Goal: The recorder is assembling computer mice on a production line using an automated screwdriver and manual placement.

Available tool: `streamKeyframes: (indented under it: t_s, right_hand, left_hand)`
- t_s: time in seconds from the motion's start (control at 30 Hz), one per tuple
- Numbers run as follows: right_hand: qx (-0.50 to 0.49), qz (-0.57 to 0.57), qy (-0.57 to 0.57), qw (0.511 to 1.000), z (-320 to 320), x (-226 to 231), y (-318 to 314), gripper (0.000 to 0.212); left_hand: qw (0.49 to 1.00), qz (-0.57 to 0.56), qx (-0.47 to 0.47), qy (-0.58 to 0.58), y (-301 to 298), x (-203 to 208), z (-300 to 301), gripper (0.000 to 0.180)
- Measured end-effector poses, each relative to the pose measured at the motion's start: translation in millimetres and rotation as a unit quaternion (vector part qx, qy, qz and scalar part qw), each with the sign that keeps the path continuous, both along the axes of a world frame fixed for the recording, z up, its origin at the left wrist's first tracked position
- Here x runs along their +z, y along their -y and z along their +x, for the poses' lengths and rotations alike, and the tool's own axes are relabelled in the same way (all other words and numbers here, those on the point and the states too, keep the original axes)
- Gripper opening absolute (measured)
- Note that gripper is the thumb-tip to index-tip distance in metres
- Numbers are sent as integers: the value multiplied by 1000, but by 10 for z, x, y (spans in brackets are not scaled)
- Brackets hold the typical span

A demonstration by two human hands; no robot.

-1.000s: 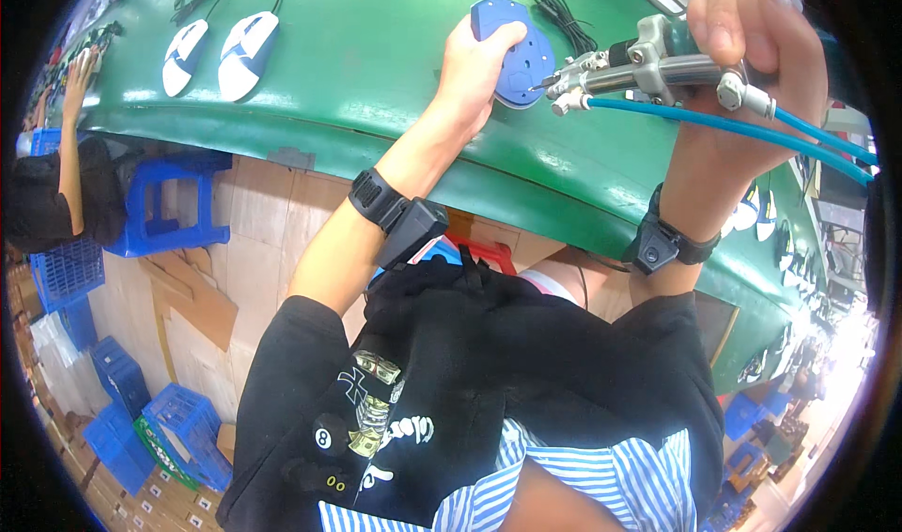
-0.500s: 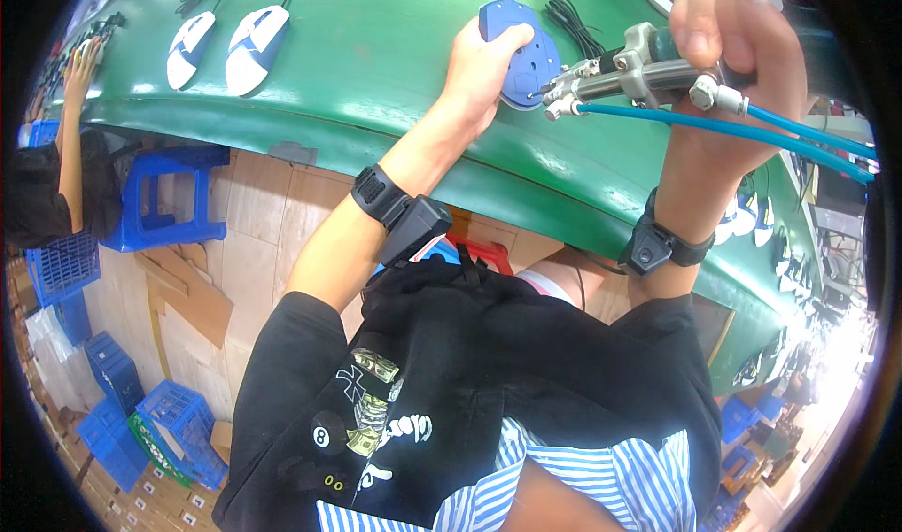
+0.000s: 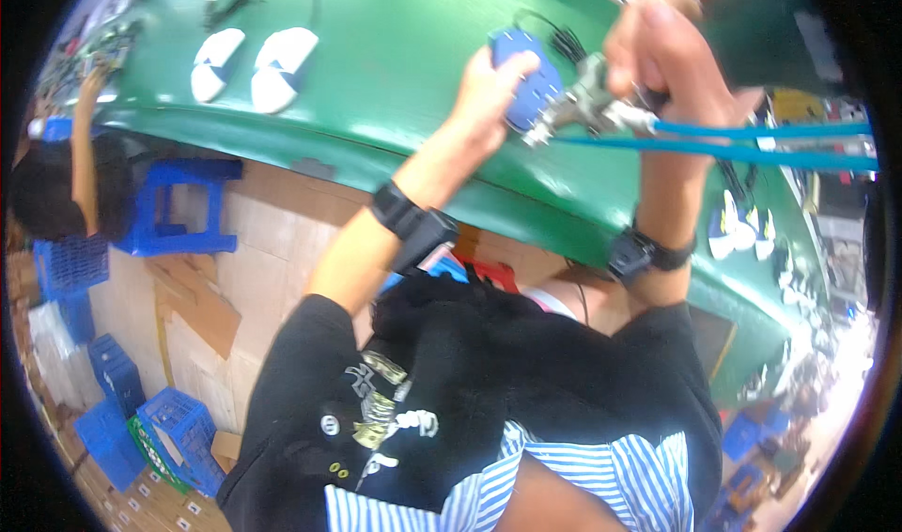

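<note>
Nearest the camera, on the near side of a blue, rounded plastic computer mouse point(image 3: 537, 98), a person wears a black short-sleeved fabric top point(image 3: 536, 363) trimmed with blue-and-white striped cloth point(image 3: 573, 476). A boxy black wrist device point(image 3: 427, 241) sits on the left forearm and a second, smaller black wrist device point(image 3: 635, 253) on the right, both on the near side of the mouse.

The left hand point(image 3: 487, 102) grasps the mouse from its left edge, thumb laid across the upper face, at the near part of a glossy green bench top point(image 3: 395, 72). Right of the mouse, the right hand point(image 3: 678, 58) has its fingers curled around a silvery metal tool point(image 3: 587, 98) trailing two teal hoses point(image 3: 780, 159). The tool's front end is at the mouse's right edge, though motion blur makes it hard to say whether its tip touches.

Just beyond the mouse lies a bundled black cable point(image 3: 568, 44). Well to its left, a white-and-blue mouse point(image 3: 282, 70) and another white-and-blue mouse point(image 3: 217, 64) lie side by side. Farther left of the blue mouse are a blue plastic stool point(image 3: 195, 171) and a co-worker's bare forearm point(image 3: 85, 161), reaching onto the bench.
</note>
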State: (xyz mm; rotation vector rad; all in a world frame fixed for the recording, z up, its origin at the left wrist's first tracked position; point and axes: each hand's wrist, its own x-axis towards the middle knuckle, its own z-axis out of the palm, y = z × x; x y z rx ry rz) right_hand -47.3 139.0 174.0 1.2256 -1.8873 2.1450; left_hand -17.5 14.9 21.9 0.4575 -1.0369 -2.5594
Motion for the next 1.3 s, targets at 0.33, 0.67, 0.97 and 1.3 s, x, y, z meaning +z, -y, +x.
streamKeyframes:
  t_s: [0.33,0.67,0.97,1.3]
  right_hand:
    - [317,-32,-172,932,-264,432,-1087,21]
    - [-212,0,-454,865,-513,459,-1226,28]
    - [-161,-37,-35,986,-470,603,-835,35]
    - [-70,-73,-102,990,-1105,293,-487,19]
  left_hand:
    - [983,-112,114,-92,-45,-303,47,45]
    - [553,-829,-1,78,-122,101,28,77]
    - [458,-857,106,210,2473,214,-676,48]
    - [462,-778,-78,420,3033,916,121,74]
